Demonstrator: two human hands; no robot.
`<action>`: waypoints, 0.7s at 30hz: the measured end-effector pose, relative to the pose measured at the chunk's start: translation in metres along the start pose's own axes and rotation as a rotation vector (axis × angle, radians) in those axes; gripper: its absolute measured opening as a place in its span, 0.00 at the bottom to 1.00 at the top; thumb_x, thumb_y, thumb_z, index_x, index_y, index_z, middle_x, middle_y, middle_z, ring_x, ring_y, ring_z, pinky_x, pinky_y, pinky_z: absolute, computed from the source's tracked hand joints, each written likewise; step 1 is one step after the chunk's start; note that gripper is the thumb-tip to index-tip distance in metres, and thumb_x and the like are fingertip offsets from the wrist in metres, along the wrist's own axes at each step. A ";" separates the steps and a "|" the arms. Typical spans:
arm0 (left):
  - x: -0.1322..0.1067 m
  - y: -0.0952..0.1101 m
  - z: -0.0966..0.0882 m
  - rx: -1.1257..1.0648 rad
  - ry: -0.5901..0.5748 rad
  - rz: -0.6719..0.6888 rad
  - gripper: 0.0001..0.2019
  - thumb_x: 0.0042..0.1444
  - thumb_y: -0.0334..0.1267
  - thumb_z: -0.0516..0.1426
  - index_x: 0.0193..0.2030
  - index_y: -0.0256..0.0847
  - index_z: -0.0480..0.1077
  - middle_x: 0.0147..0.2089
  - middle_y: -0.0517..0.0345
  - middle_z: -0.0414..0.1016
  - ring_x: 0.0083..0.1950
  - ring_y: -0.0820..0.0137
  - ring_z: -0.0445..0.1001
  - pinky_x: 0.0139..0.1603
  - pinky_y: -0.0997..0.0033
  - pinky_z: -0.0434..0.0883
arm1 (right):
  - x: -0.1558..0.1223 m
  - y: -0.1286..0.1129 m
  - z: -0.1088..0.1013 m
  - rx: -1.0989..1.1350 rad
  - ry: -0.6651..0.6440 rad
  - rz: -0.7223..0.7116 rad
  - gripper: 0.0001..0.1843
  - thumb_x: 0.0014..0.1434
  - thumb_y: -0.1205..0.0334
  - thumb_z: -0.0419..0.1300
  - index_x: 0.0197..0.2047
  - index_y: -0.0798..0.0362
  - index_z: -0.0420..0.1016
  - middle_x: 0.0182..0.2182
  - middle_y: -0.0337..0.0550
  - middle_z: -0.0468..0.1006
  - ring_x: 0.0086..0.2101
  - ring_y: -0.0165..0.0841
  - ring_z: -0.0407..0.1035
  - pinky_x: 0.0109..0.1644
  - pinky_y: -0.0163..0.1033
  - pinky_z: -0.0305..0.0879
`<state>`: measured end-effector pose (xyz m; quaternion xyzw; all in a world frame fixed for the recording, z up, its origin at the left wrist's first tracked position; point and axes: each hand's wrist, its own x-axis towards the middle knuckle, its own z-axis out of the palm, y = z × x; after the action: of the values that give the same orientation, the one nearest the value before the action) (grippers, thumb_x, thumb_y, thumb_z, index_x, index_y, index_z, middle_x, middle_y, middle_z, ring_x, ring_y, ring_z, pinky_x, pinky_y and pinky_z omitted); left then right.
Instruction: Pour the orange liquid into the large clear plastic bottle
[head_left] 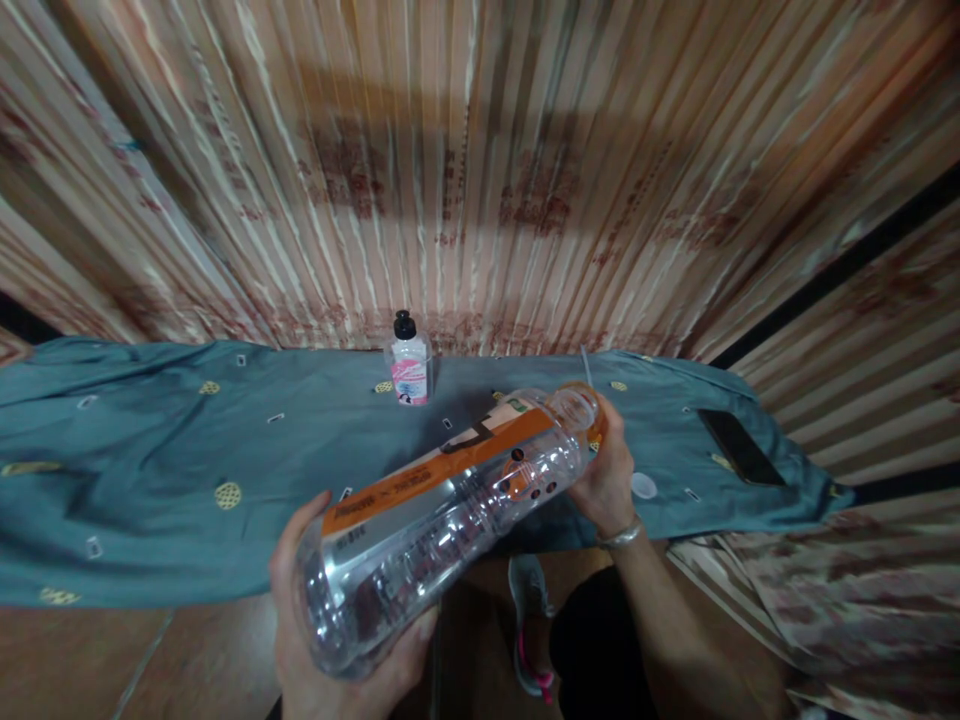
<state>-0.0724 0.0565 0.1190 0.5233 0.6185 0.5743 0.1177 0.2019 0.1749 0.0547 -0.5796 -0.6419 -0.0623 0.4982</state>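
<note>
A large clear plastic bottle (442, 520) with an orange label lies tilted across the middle, its open mouth up and to the right. My left hand (300, 630) cups its base from below, fingers wrapped round it. My right hand (609, 470) grips the neck, and a thin pale stick or straw (586, 368) rises from near the mouth. A white bottle cap (643, 486) lies on the cloth just right of my right hand. A small bottle (409, 365) with a black cap and pink label stands upright further back.
A teal cloth (150, 480) with gold motifs covers the table. A dark phone (739, 446) lies near its right edge. Striped curtains (480, 170) hang behind. A shoe (531, 620) shows on the brown floor below.
</note>
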 end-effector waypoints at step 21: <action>0.001 0.002 0.008 -0.194 0.062 -0.119 0.45 0.48 0.56 0.71 0.71 0.39 0.69 0.48 0.50 0.85 0.45 0.54 0.87 0.50 0.53 0.85 | -0.001 -0.002 0.000 0.023 -0.009 -0.019 0.44 0.62 0.49 0.68 0.76 0.52 0.59 0.67 0.60 0.77 0.64 0.55 0.75 0.67 0.63 0.75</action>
<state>-0.0656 0.0614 0.1189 0.4537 0.5934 0.6394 0.1821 0.2005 0.1737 0.0546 -0.5680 -0.6504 -0.0569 0.5012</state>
